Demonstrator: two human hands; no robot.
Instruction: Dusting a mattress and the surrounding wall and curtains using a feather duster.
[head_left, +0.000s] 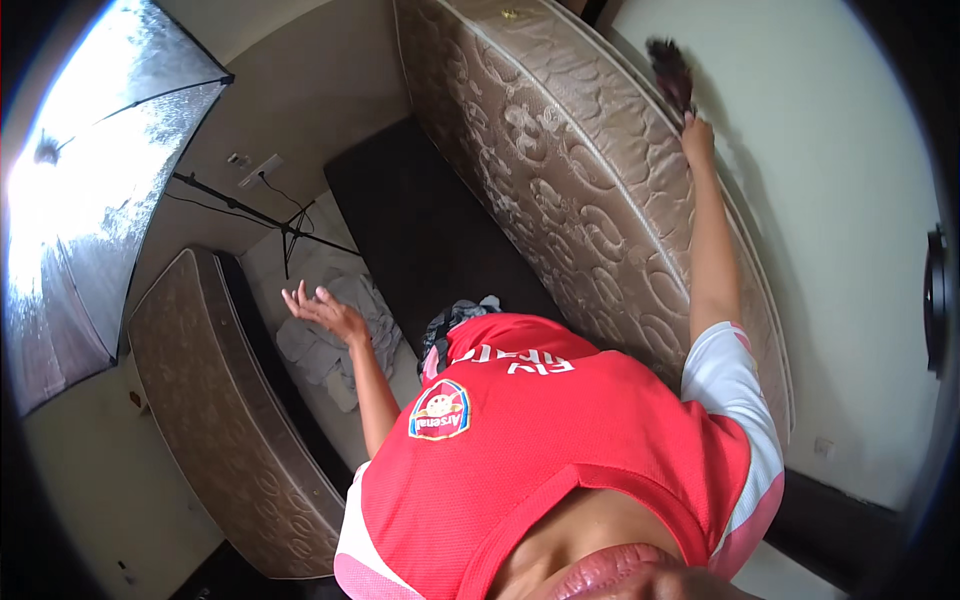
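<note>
My right hand (697, 140) is raised at the upper right and grips what looks like a dark feather duster (673, 75). The duster's head is close to the pale wall (795, 187), just past the top edge of a large brown quilted mattress (547, 150). This mattress stands on its side along that wall, and my right forearm reaches across its edge. On the other side, my left hand (330, 313) is in the air with its fingers apart, holding nothing. Below it, a heap of grey cloth (334, 352) lies on the floor.
A dark bed base (435, 210) extends beside the upright mattress. Another brown mattress (232, 412) is on the left. A bright photo umbrella (90, 202) on a black light stand (247, 208) rises at upper left. Near a power strip (260, 171) runs a cable. A wall socket (823, 448) sits low right.
</note>
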